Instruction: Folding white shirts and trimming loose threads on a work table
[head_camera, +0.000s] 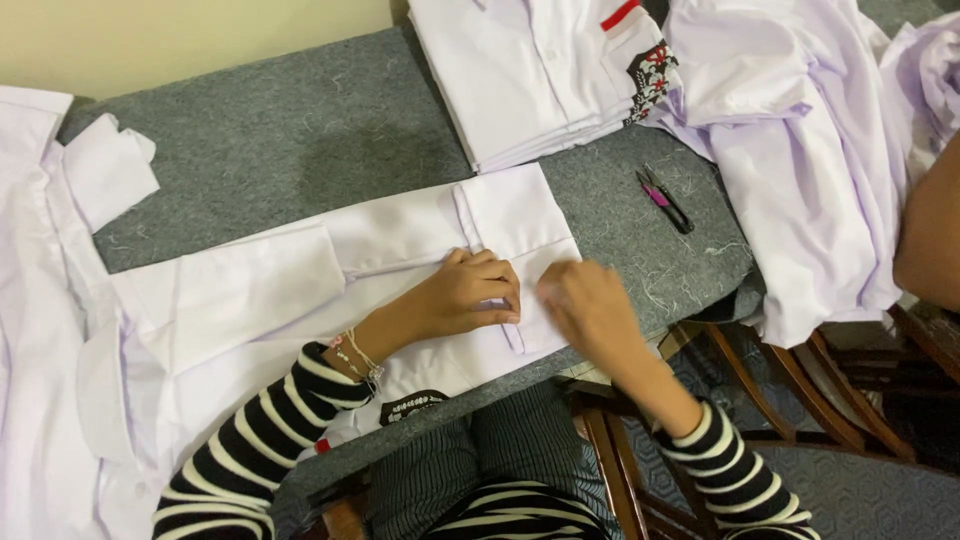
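A white shirt (300, 270) lies flat on the grey felt-covered table (300, 140), its folded end pointing right. My left hand (465, 293) presses down on the shirt's folded part with fingers curled over the fabric. My right hand (590, 305) is blurred and sits at the shirt's right edge (545, 250), touching the cloth near the table's front edge. Both arms wear black-and-white striped sleeves, and a thin bracelet (358, 358) is on the left wrist.
A stack of folded white shirts (530, 75) lies at the back. Loose white garments (800, 150) drape over the right end, more white cloth (40, 300) at the left. Small thread snips (665, 200) lie on the felt. Another person's arm (930, 230) shows at right. Wooden chair frames (800, 380) stand below.
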